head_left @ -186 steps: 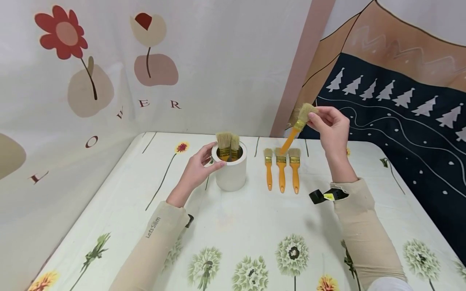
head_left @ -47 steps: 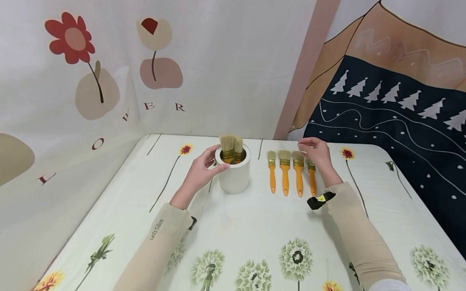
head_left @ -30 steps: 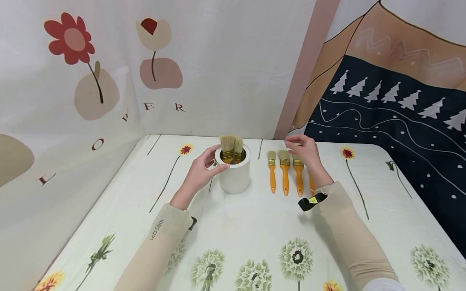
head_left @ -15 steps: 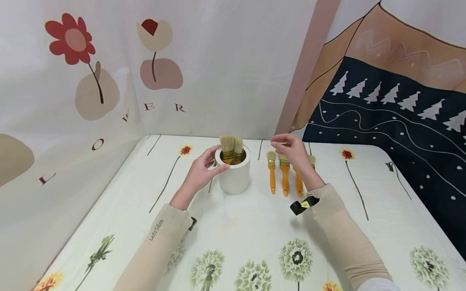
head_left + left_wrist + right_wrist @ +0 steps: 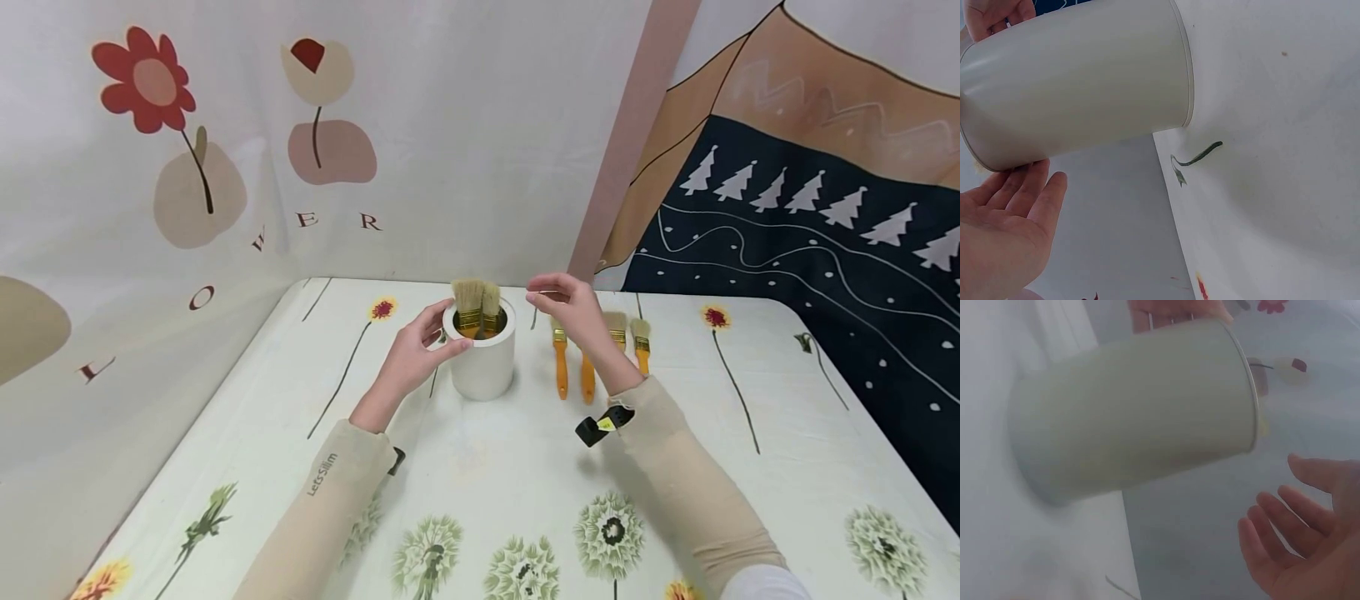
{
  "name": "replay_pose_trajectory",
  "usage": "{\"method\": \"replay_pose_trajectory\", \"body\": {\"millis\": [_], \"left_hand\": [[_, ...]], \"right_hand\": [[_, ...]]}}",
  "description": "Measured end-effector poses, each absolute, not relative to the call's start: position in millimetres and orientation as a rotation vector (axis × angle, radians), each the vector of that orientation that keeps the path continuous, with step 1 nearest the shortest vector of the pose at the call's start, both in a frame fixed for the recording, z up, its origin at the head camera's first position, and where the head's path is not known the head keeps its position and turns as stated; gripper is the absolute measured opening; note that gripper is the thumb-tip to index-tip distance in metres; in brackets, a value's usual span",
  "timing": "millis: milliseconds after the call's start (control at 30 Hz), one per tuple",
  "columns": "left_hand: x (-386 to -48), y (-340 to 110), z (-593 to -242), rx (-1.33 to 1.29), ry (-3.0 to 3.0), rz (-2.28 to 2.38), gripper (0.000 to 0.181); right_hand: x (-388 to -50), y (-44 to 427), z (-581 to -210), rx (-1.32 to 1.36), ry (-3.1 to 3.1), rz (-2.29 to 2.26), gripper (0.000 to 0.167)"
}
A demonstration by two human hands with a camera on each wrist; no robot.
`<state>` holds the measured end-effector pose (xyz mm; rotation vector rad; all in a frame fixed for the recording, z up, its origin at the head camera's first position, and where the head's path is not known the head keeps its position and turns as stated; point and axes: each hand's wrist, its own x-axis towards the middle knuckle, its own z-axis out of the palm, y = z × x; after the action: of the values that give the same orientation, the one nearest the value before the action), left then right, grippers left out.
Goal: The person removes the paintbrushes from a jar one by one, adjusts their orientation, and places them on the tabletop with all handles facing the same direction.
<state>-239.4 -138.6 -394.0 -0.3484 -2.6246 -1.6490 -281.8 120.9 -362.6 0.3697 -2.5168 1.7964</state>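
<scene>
A white cylindrical pot (image 5: pixel 482 367) stands upright on the table, with paintbrushes (image 5: pixel 468 300) inside it, bristles up. My left hand (image 5: pixel 411 354) holds the pot from its left side near the rim, thumb at the front; in the left wrist view the fingers (image 5: pixel 1029 194) lie against its wall. My right hand (image 5: pixel 573 312) hovers between the pot and a row of paintbrushes (image 5: pixel 561 367), holding nothing. Its fingers are spread and slightly bent in the right wrist view, apart from the pot (image 5: pixel 1135 412). The right hand and wrist hide parts of the row.
The table wears a white cloth (image 5: pixel 480 467) printed with flowers. A pale curtain (image 5: pixel 465 150) hangs right behind the table, and a dark patterned cloth (image 5: pixel 795 233) hangs at the right. Black wrist cameras (image 5: pixel 603 425) sit under both forearms.
A paintbrush held in my right hand earliest on now lies at the row's right end. Since then my empty right hand has moved left toward the pot; my left hand stays on the pot.
</scene>
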Motion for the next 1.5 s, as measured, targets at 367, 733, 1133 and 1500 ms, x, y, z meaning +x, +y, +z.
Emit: {"method": "replay_pose_trajectory", "body": {"millis": [367,733,1133,1500], "left_hand": [[-239,-138,-393,-0.355,-2.621,-1.661,0.074],[-238,-136,-390,-0.361,-2.627,-1.655,0.074],[-238,-138,-390,-0.382,-2.624,-1.656,0.074],[-238,-140,-393,-0.386,-2.609,-1.661,0.074]], "right_hand": [[-281,93,-360,0.511,-2.483,1.755,0.039],[-286,67,-356,0.61,-2.469,1.718,0.045],[-287,51,-355,0.65,-2.515,1.638,0.037],[-279,53,-345,0.724,-2.52,1.487,0.017]]}}
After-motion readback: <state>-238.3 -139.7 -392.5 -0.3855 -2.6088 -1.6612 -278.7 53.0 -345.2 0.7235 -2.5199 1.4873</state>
